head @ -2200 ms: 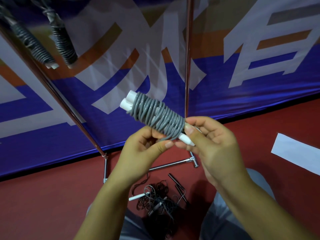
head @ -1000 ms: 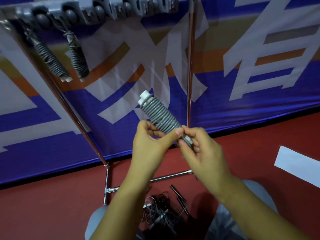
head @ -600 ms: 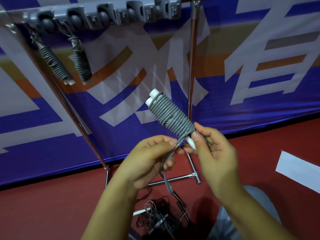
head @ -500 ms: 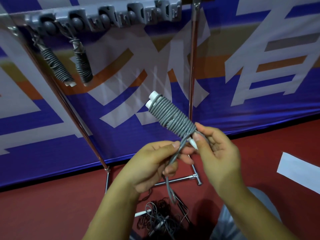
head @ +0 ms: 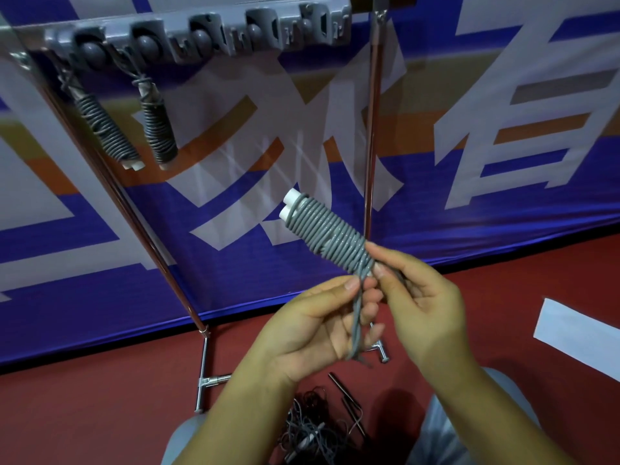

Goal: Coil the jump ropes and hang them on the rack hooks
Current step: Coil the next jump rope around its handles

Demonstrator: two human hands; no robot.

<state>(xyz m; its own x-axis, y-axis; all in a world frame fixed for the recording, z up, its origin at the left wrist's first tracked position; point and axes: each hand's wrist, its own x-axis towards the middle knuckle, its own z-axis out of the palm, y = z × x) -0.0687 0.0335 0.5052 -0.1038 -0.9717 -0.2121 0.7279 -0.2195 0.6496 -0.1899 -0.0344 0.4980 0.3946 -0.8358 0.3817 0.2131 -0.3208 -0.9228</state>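
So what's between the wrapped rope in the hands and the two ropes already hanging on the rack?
Head view: nothing between wrapped rope and hanging ropes; only banner behind.

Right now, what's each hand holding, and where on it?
Both hold the coiled jump rope: right hand pinches its lower end, left hand grips the loose tail below.

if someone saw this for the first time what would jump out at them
First, the coiled grey jump rope at centre, wound tightly round its white handles, with the right hand holding its lower end and the left hand pinching the loose doubled cord hanging from it. Next, two wrapped ropes already hanging from the grey hook rack at upper left. A tangle of dark ropes lies on the red floor below.
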